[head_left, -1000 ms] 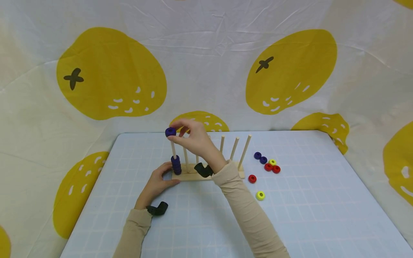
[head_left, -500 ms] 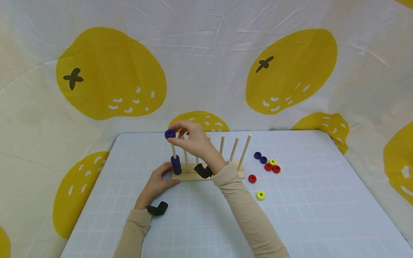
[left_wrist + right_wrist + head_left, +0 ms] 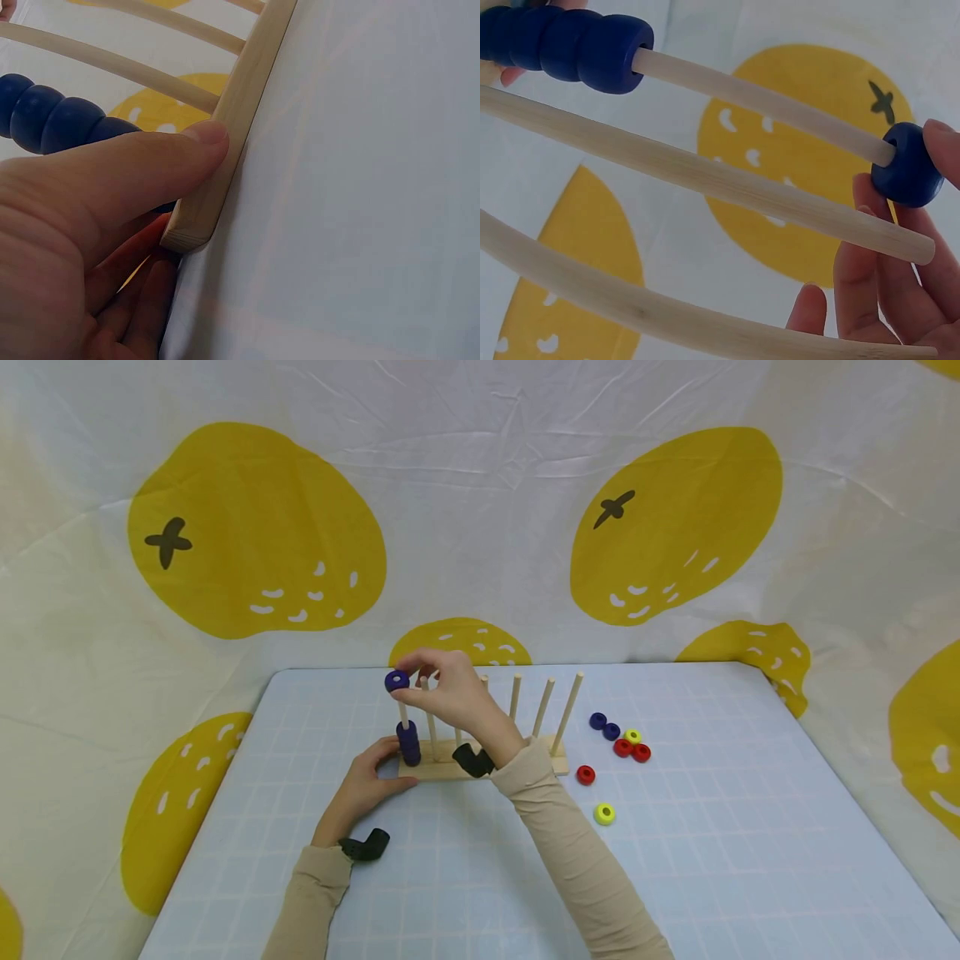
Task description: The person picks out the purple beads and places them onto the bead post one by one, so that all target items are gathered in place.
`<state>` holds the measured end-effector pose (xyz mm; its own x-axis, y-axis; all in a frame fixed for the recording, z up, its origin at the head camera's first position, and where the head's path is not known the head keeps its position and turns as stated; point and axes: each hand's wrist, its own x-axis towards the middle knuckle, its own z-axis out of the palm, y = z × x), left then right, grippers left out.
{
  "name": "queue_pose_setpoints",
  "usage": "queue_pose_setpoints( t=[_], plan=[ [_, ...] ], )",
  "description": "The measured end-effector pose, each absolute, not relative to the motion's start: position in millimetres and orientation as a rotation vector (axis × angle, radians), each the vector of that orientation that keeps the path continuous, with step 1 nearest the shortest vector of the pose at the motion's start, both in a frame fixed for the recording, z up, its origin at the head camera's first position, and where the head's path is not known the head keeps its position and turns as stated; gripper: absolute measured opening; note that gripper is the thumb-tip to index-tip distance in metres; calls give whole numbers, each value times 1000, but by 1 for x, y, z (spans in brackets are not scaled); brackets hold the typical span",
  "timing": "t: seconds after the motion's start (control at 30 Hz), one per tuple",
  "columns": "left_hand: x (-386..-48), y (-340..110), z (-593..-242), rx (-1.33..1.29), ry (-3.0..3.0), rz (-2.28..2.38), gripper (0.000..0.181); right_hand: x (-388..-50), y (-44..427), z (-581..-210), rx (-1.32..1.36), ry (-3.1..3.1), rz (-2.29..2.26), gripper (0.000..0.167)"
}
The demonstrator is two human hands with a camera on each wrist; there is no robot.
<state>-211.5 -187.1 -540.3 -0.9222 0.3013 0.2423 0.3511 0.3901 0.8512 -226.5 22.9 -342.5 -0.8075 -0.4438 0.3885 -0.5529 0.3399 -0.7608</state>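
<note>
In the head view my right hand (image 3: 453,693) pinches a blue bead (image 3: 397,681) between thumb and fingertips at the top of the leftmost peg (image 3: 403,714). The right wrist view shows that peg's tip inside the hole of the bead (image 3: 907,165). Lower on the same peg sits a stack of several blue beads (image 3: 408,743). My left hand (image 3: 367,781) grips the left end of the wooden base (image 3: 442,771). Seen from the left wrist, the thumb presses the long edge of the base (image 3: 225,157), with the fingers round its end.
Several bare pegs (image 3: 543,706) rise to the right along the base. Loose beads lie right of it: two blue beads (image 3: 604,727), two touching red beads (image 3: 632,751) beside a yellow bead (image 3: 633,737), a single red bead (image 3: 586,775) and a nearer yellow bead (image 3: 604,813).
My right hand has lowered slightly with the blue bead, and the pale peg tip now shows in its hole. The left hand and base stay in place.
</note>
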Motion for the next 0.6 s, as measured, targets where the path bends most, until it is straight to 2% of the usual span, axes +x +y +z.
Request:
queue_pose_setpoints(
  t=[0.6],
  plan=[
    [-210, -187, -539, -593, -2591, -1606, 55, -227, 23, -343, 915, -2519, 1405, 27]
  ],
)
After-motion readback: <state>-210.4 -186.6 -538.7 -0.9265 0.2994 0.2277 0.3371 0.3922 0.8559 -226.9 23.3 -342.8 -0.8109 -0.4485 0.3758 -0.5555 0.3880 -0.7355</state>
